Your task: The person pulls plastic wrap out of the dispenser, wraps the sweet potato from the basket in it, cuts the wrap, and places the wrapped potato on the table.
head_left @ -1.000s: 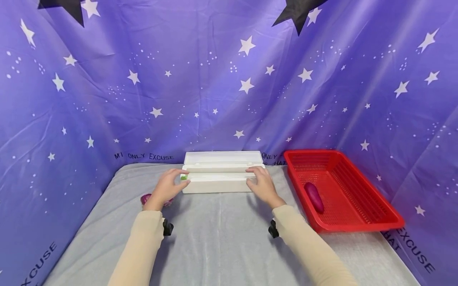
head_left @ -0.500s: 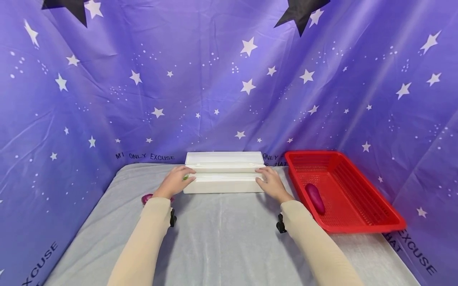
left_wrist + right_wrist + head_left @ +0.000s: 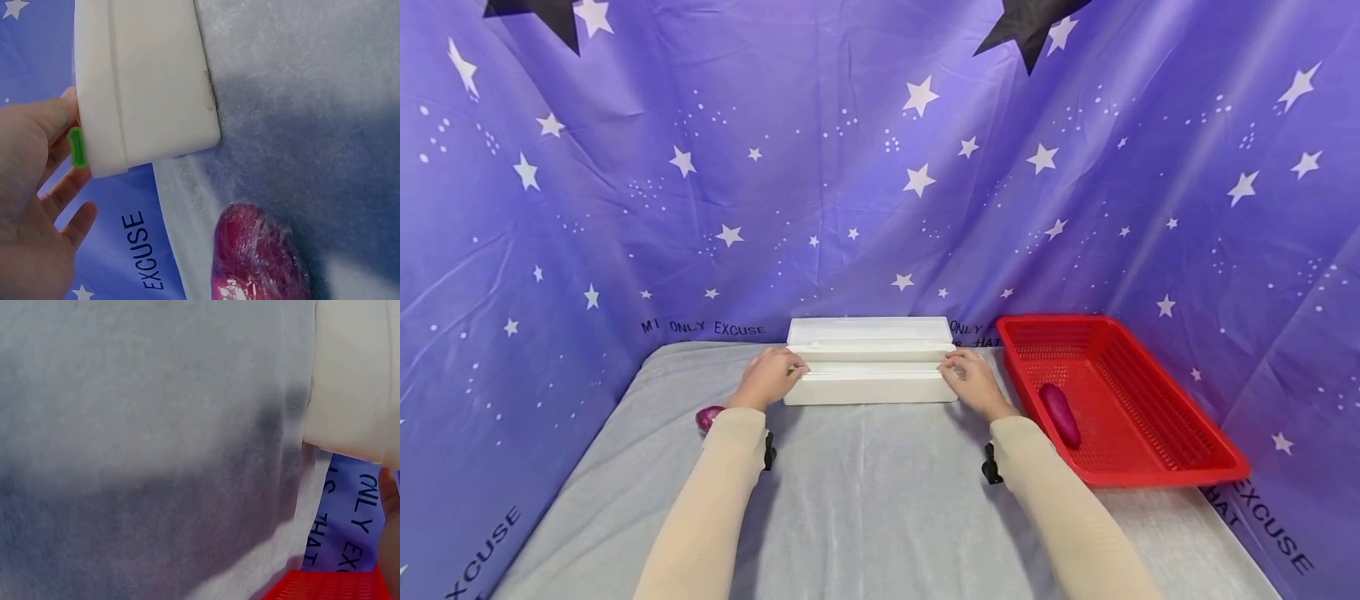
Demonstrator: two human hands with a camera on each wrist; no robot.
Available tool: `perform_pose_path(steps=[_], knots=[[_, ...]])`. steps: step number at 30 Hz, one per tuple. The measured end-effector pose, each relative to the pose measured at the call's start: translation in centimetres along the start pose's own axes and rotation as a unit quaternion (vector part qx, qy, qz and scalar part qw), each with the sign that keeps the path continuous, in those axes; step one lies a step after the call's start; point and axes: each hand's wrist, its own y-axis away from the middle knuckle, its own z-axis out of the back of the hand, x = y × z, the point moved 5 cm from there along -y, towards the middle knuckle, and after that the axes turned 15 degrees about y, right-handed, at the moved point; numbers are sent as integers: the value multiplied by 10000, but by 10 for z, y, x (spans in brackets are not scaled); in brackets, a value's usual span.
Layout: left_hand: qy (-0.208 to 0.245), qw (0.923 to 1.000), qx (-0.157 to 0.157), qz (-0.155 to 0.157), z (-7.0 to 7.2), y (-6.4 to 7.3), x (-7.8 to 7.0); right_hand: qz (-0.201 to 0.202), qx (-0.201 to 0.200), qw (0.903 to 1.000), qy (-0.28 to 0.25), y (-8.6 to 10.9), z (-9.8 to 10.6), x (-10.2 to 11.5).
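Bracing the white dispenser box [image 3: 870, 387] at both ends, the left hand [image 3: 769, 379] and right hand [image 3: 973, 383] are gripping what looks like light, rigid, smooth plastic, best held endwise.

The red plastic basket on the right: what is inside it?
Inside the red plastic basket lies one purple eggplant-shaped object. The mesh floor directly beneath it is covered from view.

Staged recording booth: purple star-print backdrop [image 3: 880, 167] draped around grey cloth-covered table [image 3: 880, 508].
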Motion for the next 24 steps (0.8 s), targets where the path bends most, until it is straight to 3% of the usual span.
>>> perform_pose_path(steps=[5, 13, 24], knots=[[-134, 9998, -74, 85, -2, -1, -1, 93, -93, 9998, 147, -1, 3, 2], [-87, 9996, -252, -129, -5, 1, -2, -5, -88, 9999, 130, 0, 5, 4], [414, 9956, -392, -744, 2, 0, -5, -81, -221, 9997, 85, 0, 14, 7]])
